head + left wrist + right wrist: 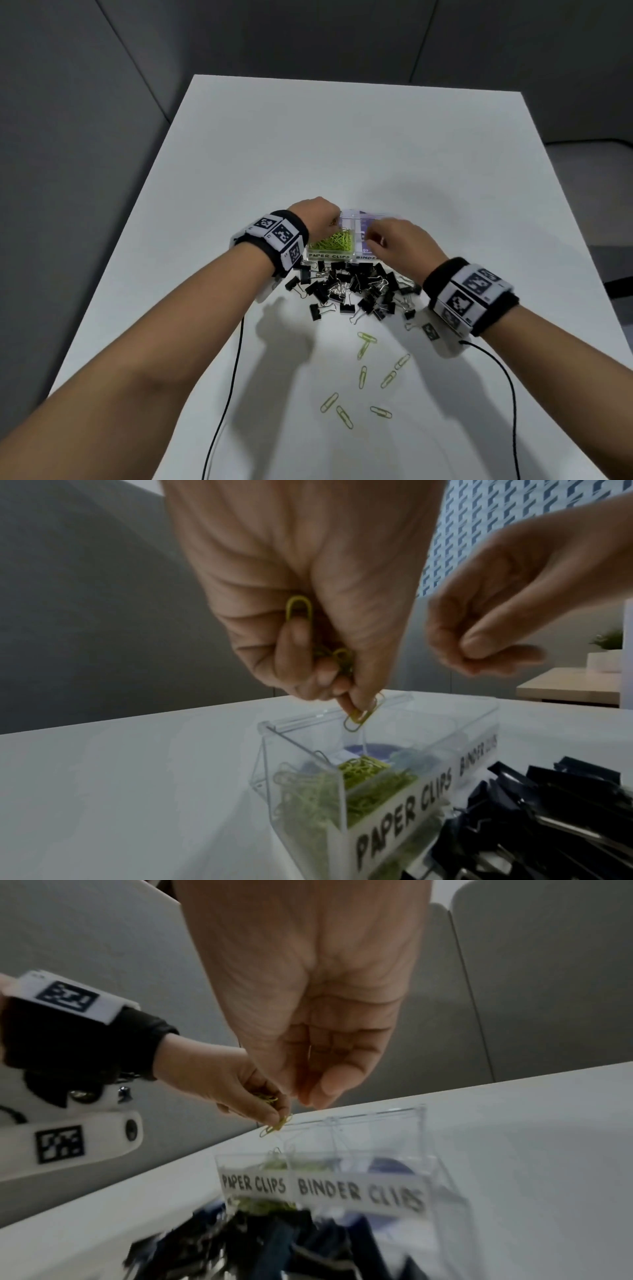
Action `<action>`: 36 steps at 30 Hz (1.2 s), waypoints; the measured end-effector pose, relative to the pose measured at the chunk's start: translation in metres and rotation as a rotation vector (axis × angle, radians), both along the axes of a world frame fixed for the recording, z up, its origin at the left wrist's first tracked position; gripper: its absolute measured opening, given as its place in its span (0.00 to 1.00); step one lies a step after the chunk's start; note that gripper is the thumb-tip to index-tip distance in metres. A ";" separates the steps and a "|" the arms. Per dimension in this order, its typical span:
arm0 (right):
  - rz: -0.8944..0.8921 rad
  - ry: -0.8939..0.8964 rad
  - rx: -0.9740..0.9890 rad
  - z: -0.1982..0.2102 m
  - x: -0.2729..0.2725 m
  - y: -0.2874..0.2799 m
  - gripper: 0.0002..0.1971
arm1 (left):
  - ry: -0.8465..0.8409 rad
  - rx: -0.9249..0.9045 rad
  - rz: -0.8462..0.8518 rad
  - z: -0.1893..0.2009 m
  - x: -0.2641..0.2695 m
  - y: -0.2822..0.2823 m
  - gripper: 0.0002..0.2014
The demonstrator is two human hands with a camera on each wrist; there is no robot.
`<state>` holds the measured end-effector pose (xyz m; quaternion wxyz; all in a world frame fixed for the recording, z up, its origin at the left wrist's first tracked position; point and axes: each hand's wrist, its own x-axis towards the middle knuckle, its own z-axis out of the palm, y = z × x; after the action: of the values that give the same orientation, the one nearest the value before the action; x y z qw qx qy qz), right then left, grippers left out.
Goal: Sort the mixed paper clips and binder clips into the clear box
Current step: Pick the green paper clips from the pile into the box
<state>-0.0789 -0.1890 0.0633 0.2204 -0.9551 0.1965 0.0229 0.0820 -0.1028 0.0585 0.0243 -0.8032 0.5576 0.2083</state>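
The clear box (330, 257) stands mid-table, with labels PAPER CLIPS and BINDER CLIPS on its front wall (359, 1191). A heap of green paper clips (332, 240) fills its left compartment (363, 769). My left hand (339, 693) hovers over that compartment and grips a bunch of green clips, one clip (359, 715) dangling from the fingertips. My right hand (373, 240) hangs over the box's right half with loosely curled fingers (479, 653), and I see nothing in it. A pile of black binder clips (356, 287) lies in front of the box.
Several loose green paper clips (366, 373) are scattered on the white table (342, 137) nearer to me than the binder clip pile. Two black cables (233, 377) run from my wrists over the near edge. Grey walls surround the table.
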 end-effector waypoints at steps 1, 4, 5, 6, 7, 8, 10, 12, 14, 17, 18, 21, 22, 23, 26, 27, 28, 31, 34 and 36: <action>0.015 0.019 -0.002 -0.002 -0.011 0.000 0.08 | 0.015 0.002 -0.007 -0.001 -0.002 -0.001 0.14; 0.089 0.111 0.011 -0.014 -0.044 0.007 0.08 | 0.059 0.016 -0.009 0.000 -0.008 0.000 0.15; 0.109 0.137 0.018 -0.019 -0.054 0.009 0.09 | 0.060 0.014 -0.013 0.003 -0.010 0.002 0.16; 0.130 0.160 0.028 -0.024 -0.064 0.012 0.08 | 0.045 -0.003 -0.022 0.006 -0.013 0.004 0.17; 0.156 0.177 0.037 -0.028 -0.073 0.015 0.08 | 0.018 -0.043 -0.037 0.010 -0.017 0.009 0.17; 0.181 0.193 0.042 -0.032 -0.082 0.018 0.08 | -0.012 -0.106 -0.065 0.013 -0.025 0.015 0.16; 0.218 0.229 0.051 -0.040 -0.101 0.024 0.09 | -0.034 -0.213 -0.193 0.013 -0.048 0.030 0.13; 0.230 0.249 0.040 -0.047 -0.117 0.031 0.10 | 0.011 -0.171 -0.386 -0.002 -0.077 0.047 0.12; 0.228 0.235 0.026 -0.054 -0.128 0.040 0.11 | 0.070 -0.056 -0.488 -0.024 -0.102 0.063 0.16; 0.178 0.246 0.004 -0.060 -0.135 0.054 0.15 | 0.108 0.014 -0.373 -0.049 -0.127 0.076 0.25; 0.155 0.256 -0.007 -0.062 -0.136 0.059 0.17 | 0.113 0.023 -0.333 -0.053 -0.134 0.078 0.27; 0.104 0.257 -0.012 -0.068 -0.138 0.072 0.15 | 0.098 0.031 -0.299 -0.061 -0.145 0.081 0.22; 0.090 0.257 -0.003 -0.070 -0.138 0.075 0.13 | 0.101 0.031 -0.296 -0.063 -0.145 0.081 0.20; 0.076 0.263 0.010 -0.070 -0.138 0.078 0.11 | 0.113 0.032 -0.288 -0.066 -0.144 0.081 0.18; 0.061 0.296 0.044 -0.071 -0.136 0.083 0.06 | 0.171 0.048 -0.225 -0.067 -0.140 0.079 0.14; 0.051 0.308 0.062 -0.070 -0.135 0.084 0.06 | 0.191 0.057 -0.200 -0.066 -0.140 0.078 0.13; 0.039 0.315 0.087 -0.069 -0.133 0.084 0.06 | 0.211 0.064 -0.173 -0.065 -0.140 0.076 0.13; 0.012 0.353 0.132 -0.064 -0.128 0.082 0.06 | 0.211 0.106 -0.151 -0.059 -0.141 0.072 0.12; 0.038 0.362 0.124 -0.060 -0.127 0.081 0.05 | 0.204 0.118 -0.164 -0.055 -0.140 0.071 0.13; 0.016 0.329 0.154 -0.057 -0.130 0.079 0.05 | 0.225 0.102 -0.148 -0.053 -0.136 0.074 0.13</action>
<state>-0.2085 -0.1096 0.0061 0.2576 -0.9203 0.2202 0.1954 -0.0541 -0.0289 0.0050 0.0177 -0.7293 0.6032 0.3225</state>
